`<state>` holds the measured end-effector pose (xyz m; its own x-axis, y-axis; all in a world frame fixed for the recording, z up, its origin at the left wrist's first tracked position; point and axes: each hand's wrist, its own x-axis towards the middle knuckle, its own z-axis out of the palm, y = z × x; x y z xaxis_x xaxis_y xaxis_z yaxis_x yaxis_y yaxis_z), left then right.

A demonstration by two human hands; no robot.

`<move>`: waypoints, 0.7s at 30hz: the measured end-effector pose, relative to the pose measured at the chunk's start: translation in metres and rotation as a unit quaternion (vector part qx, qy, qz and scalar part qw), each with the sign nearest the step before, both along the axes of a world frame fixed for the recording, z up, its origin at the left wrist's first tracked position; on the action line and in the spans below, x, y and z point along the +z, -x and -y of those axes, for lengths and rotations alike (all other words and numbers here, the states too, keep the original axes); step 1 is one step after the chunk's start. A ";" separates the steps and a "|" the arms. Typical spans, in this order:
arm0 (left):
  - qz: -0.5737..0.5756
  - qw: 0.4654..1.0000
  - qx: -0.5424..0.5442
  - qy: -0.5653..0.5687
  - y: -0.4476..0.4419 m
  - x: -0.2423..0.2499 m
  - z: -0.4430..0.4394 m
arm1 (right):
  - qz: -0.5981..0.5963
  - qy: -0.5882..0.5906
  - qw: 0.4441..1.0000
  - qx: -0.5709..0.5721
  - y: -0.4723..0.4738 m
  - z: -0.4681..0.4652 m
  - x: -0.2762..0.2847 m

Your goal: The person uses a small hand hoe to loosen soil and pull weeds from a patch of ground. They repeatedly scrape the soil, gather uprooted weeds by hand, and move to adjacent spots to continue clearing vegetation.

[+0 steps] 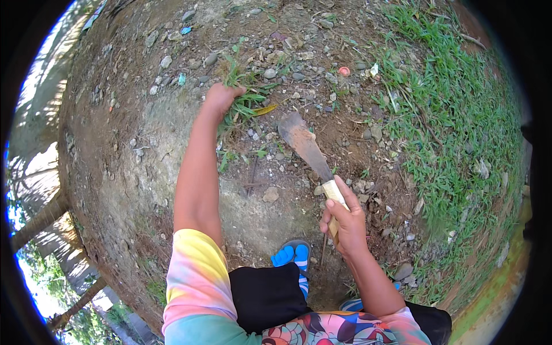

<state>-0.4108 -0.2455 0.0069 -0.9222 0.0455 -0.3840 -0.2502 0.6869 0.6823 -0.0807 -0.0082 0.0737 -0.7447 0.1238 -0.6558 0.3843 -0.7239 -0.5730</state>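
My left hand (222, 98) reaches out over the stony soil, its fingers closed on a clump of green grass (246, 105). Blades stick out on both sides of the fist, and a yellow leaf (265, 110) lies against them. In my right hand (348, 222) is a bolo-type knife, gripped by its pale handle (334, 194). Its broad, soil-stained blade (304, 140) points up and to the left, short of the grass clump. Whether the blade touches the ground I cannot tell.
Thick grass (448, 108) covers the right side. Scattered stones (270, 73) and a red bottle cap (344, 71) lie on bare soil. My foot in a blue striped sock and sandal (297, 254) is just below. Wooden posts (41, 220) stand at the left edge.
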 end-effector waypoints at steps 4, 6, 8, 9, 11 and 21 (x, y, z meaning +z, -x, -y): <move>-0.079 0.997 -0.005 -0.010 0.006 -0.001 -0.005 | -0.034 -0.006 0.999 0.028 0.101 0.030 -0.026; -0.036 0.984 0.105 -0.136 0.001 0.015 -0.014 | -0.051 0.009 0.999 0.009 0.130 0.034 -0.045; -0.004 0.968 0.144 -0.204 0.004 0.044 0.021 | -0.047 0.006 0.998 0.027 0.110 0.022 -0.044; -0.016 0.969 0.152 -0.191 0.002 0.053 0.042 | -0.036 0.001 0.999 0.038 0.097 0.019 -0.038; -0.050 0.968 0.172 -0.176 -0.014 0.068 0.074 | -0.024 -0.018 0.997 0.064 0.062 0.005 -0.023; -0.084 0.984 0.137 -0.078 -0.044 0.055 0.076 | -0.122 -0.034 0.990 0.064 0.189 0.056 -0.026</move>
<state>-0.3673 -0.3219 0.0623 -0.9579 -0.1668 -0.2338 -0.2864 0.4939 0.8210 -0.2697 -0.0645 0.0476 -0.8922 0.0562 -0.4481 0.3147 -0.6343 -0.7061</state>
